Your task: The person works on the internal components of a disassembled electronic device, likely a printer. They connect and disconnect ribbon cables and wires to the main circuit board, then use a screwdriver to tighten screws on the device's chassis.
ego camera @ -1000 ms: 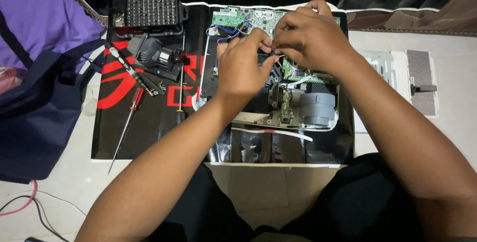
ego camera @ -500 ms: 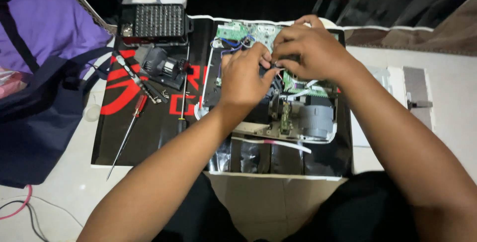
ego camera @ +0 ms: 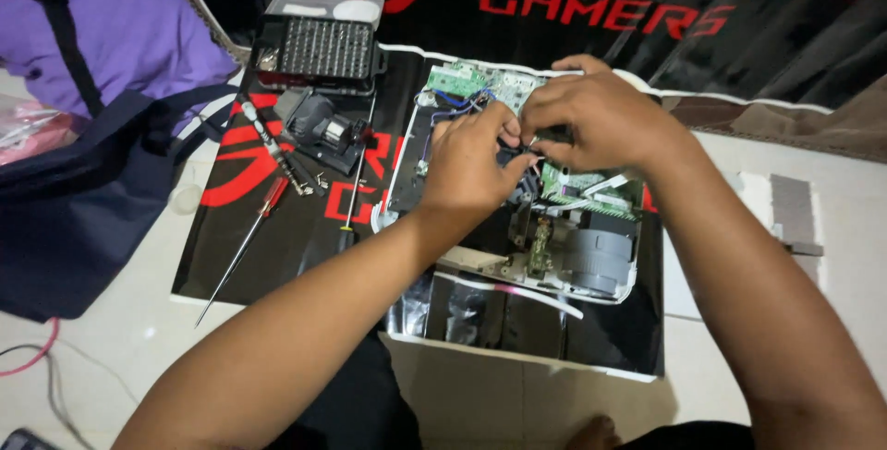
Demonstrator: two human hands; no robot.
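The left hand (ego camera: 471, 168) reaches in from the near left, forearm angled up across the frame, wrist bent down so the knuckles face the camera; its fingers curl together toward a small dark part at the middle of the opened device (ego camera: 517, 210). The right hand (ego camera: 596, 122) comes in from the near right, forearm long and straight, and arches over the far side of the same spot, its fingertips pinched in close to those of the left. The two hands meet there, touching or nearly so; what they pinch is too small and too hidden to tell.

The opened device lies on a black mat (ego camera: 277, 247) with red markings, in the middle of the scene. Its white shell is open, with a green circuit board (ego camera: 476, 80) at the far end just beyond the hands, blue wires beside it, and a grey round housing (ego camera: 596, 256) at the near right.

Left of the device a thin screwdriver with a black handle (ego camera: 354, 191) lies on the mat. Further left lies a long screwdriver with a red handle (ego camera: 242, 249), pointing near-left. A small black component (ego camera: 325, 128) sits on the mat between them and the far edge. At the far left of the mat stands an open screwdriver bit case (ego camera: 319, 43). A dark blue bag (ego camera: 83, 200) and purple cloth (ego camera: 139, 34) lie at the left.
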